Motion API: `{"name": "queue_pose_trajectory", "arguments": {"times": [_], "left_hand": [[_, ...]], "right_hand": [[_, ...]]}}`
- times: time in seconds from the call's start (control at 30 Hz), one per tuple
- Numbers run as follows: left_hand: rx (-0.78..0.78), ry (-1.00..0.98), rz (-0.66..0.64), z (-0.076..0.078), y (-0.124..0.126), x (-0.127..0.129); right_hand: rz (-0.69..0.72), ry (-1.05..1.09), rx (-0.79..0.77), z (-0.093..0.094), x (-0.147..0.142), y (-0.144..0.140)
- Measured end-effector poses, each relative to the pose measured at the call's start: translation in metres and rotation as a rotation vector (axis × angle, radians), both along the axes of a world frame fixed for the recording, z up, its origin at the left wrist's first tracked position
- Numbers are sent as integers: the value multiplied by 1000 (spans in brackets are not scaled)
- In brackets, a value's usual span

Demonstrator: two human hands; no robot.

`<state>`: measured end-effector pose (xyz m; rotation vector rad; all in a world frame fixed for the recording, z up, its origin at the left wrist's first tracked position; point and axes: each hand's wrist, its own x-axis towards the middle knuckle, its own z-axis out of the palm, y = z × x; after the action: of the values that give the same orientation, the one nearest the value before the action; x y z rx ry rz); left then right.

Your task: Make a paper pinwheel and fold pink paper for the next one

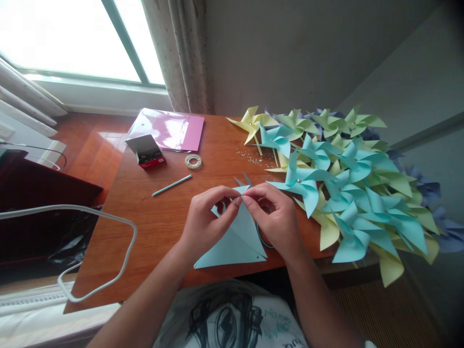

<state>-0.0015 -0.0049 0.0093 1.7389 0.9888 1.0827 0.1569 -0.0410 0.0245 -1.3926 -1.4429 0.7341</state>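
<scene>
Both hands pinch one light-blue folded paper sheet (235, 239) at the wooden table's (159, 227) front edge — left hand (208, 217) and right hand (277, 217) meeting fingertips at its top corner. Finished paper pinwheels (348, 183) lie at three o'clock, a thin blue stick (171, 185) at ten.

Head camera looks steeply down, close over the table (152, 227).
</scene>
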Motion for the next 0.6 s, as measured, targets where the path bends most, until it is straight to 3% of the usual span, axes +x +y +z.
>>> {"name": "queue_pose_trajectory", "arguments": {"times": [0.43, 0.6], "left_hand": [[-107, -49, -7, 1, 1, 0], [-125, -54, 28, 0, 1, -2]], "right_hand": [[-23, -36, 15, 0, -3, 0], [-77, -127, -2, 2, 14, -10]]}}
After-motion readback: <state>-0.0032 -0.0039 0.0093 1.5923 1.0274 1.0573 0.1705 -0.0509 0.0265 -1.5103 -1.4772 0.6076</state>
